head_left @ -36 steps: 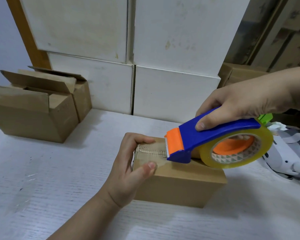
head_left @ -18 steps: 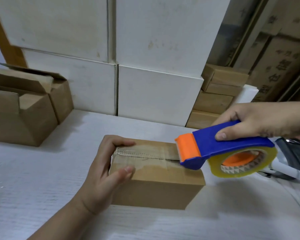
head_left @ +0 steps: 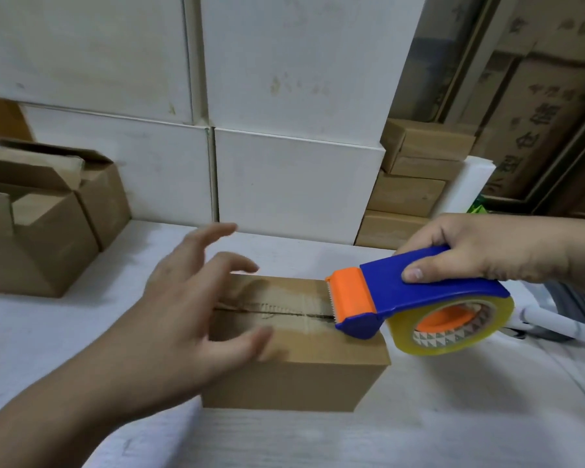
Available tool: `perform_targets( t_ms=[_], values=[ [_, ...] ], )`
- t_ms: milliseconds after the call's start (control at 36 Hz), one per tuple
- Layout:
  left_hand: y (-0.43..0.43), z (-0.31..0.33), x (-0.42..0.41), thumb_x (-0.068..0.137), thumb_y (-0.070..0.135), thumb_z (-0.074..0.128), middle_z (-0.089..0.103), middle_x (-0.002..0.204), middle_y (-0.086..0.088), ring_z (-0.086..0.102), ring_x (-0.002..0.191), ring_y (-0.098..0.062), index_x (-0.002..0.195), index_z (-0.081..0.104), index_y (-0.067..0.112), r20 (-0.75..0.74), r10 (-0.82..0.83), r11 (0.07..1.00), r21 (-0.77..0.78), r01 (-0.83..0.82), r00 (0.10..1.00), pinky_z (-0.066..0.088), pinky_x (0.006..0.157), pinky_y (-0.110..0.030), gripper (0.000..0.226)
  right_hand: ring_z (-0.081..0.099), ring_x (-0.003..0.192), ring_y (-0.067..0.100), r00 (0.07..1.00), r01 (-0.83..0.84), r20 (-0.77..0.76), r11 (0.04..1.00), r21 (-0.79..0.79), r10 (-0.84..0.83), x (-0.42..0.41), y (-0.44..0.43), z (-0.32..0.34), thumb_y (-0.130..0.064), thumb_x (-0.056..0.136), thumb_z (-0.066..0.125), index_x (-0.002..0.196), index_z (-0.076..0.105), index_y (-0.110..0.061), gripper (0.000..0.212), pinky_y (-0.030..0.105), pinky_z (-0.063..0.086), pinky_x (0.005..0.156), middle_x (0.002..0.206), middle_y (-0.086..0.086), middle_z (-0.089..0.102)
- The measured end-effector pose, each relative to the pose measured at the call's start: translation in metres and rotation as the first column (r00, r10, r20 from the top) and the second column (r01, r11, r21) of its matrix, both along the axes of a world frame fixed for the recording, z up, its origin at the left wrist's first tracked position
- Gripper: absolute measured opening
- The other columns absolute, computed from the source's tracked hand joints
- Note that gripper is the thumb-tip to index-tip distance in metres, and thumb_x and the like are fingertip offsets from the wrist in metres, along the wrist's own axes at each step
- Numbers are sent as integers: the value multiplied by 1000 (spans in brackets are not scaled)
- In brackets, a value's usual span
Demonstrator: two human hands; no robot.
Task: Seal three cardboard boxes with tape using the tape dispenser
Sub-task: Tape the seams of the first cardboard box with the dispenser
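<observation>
- Right hand (head_left: pixel 487 251) clamped on the dispenser (head_left: pixel 402 298), fingers curled over the blue handle, thumb pressed on its side; probably to hold the orange blade end down at the right end of the seam, ready for cutting
- Left hand (head_left: pixel 183 319) above the left end of the box (head_left: pixel 294 376), fingers apart and straight, holding nothing; blurred, so touching or merely hovering impossible to tell; seemingly placed to steady the box or smooth the strip
- Box in the middle of the surface (head_left: pixel 318 440), flaps shut, clear tape (head_left: pixel 284 295) laid along the top seam; likely near the end of this seal
- Two open boxes (head_left: pixel 41 238) at the left of the surface, well apart from the hands, flaps up; judged as yet unsealed
- Stacked white boxes (head_left: pixel 294 184) behind, brown cartons (head_left: pixel 416 184) at the back right; nothing between hands and box
- Dark cable (head_left: pixel 569 298) and a white object (head_left: pixel 547 319) just right of the roll (head_left: pixel 446 346); possible snag for a wide swing of the dispenser
</observation>
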State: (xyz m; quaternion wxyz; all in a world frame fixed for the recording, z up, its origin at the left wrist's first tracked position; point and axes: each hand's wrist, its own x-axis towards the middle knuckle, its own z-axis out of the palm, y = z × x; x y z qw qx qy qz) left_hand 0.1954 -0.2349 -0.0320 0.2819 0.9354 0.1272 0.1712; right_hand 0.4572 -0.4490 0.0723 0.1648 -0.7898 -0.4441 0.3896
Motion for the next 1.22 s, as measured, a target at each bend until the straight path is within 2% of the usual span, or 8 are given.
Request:
perform_targets(
  t_ms=[139, 250, 333, 500, 611, 833, 1056, 1222],
  values=[
    [-38, 25, 34, 54, 107, 22, -8, 170, 19, -6, 157, -8, 161, -3, 41, -307, -44, 916, 367, 161, 951, 2, 127, -28, 128, 77, 91, 28, 1000, 12, 9, 1000, 13, -12, -1, 0, 2, -55, 86, 69, 98, 80, -25, 34, 33, 58, 79, 99, 5, 81],
    [-38, 13, 44, 65, 105, 27, 32, 159, 20, 35, 143, -11, 161, 11, 37, -293, -70, 871, 449, 202, 953, 29, 117, -32, 119, 77, 92, 29, 1000, 11, -21, 999, 31, -10, -1, -4, -1, -61, 84, 68, 98, 80, -28, 38, 34, 58, 79, 101, 7, 81],
    [-34, 9, 44, 64, 105, 25, 42, 150, 23, 45, 130, -10, 161, 19, 40, -262, -95, 859, 466, 212, 960, 38, 108, -31, 117, 76, 96, 34, 998, 32, -47, 998, 48, -30, 0, -9, -7, -63, 77, 68, 103, 80, -24, 48, 37, 58, 83, 104, 10, 80],
    [-30, 8, 42, 63, 105, 29, 47, 149, 23, 49, 127, -9, 159, 28, 42, -245, -107, 876, 434, 208, 963, 41, 106, -31, 114, 75, 94, 34, 993, 94, -78, 991, 93, -87, 8, -29, -14, -67, 71, 75, 103, 80, -22, 56, 32, 58, 77, 104, 13, 80],
    [-30, 8, 41, 63, 105, 31, 46, 148, 25, 48, 128, -7, 159, 28, 42, -234, -106, 880, 431, 201, 966, 39, 107, -29, 115, 76, 98, 33, 990, 116, -94, 989, 94, -107, 15, -47, -13, -78, 61, 79, 107, 80, -22, 72, 43, 57, 85, 108, 13, 80],
    [-30, 5, 40, 63, 107, 26, 44, 148, 28, 46, 130, -5, 160, 25, 41, -215, -106, 875, 445, 194, 971, 38, 108, -27, 117, 76, 99, 31, 989, 127, -91, 987, 100, -118, 16, -62, -8, -73, 69, 79, 112, 78, -19, 70, 45, 57, 86, 110, 12, 79],
    [-30, 4, 41, 63, 107, 25, 35, 153, 31, 38, 137, -3, 161, 15, 45, -228, -100, 881, 433, 193, 968, 35, 112, -28, 117, 78, 92, 21, 988, 138, -93, 984, 114, -128, 24, -81, -13, -79, 58, 80, 106, 81, -26, 72, 30, 59, 77, 104, 4, 81],
    [-31, 3, 40, 64, 107, 24, 28, 155, 34, 31, 139, 0, 161, 7, 48, -241, -97, 873, 446, 199, 966, 32, 113, -26, 115, 77, 99, 28, 984, 153, -103, 983, 103, -142, 21, -80, -23, -75, 65, 78, 112, 79, -29, 67, 36, 60, 84, 110, 7, 80]
  ],
)
